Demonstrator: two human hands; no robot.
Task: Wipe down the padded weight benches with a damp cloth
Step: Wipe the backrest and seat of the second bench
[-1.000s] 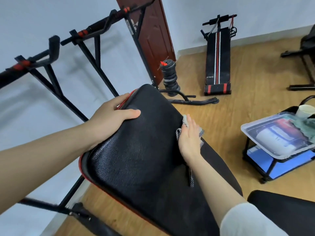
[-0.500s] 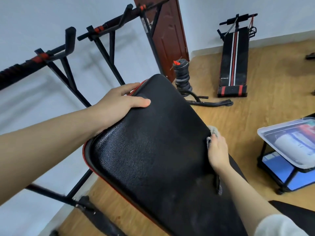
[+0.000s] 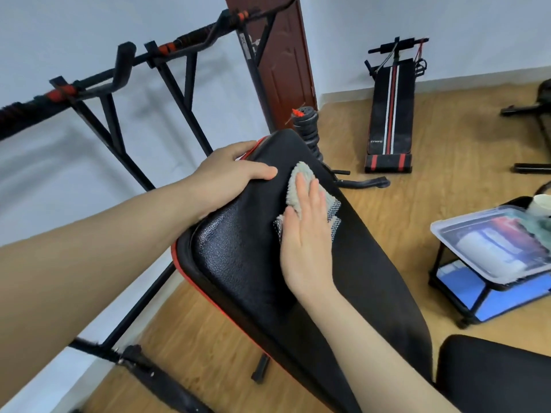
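Note:
A black padded bench backrest (image 3: pixel 238 263) with a red edge tilts up toward me in the middle of the view. My left hand (image 3: pixel 229 177) grips its upper left edge, thumb on the front face and fingers curled behind. My right hand (image 3: pixel 307 239) lies flat with straight fingers on a grey-green fluffy cloth (image 3: pixel 301 180), pressing it against the upper part of the pad. The cloth sticks out beyond my fingertips, and a mesh patch shows on either side of my hand. A second black pad (image 3: pixel 492 374) shows at the lower right.
A black rack with red-wrapped bars (image 3: pixel 185 43) stands behind the bench along the white wall. A stack of weight plates (image 3: pixel 307 126), a striped sit-up bench (image 3: pixel 390 114) and a brown door (image 3: pixel 283 55) are farther back. A clear lidded box (image 3: pixel 447 231) sits on a small cart at the right.
My right hand has slid the cloth from the pad's right edge up and left onto the upper face, fingers now spread flat over it. My left hand keeps its grip.

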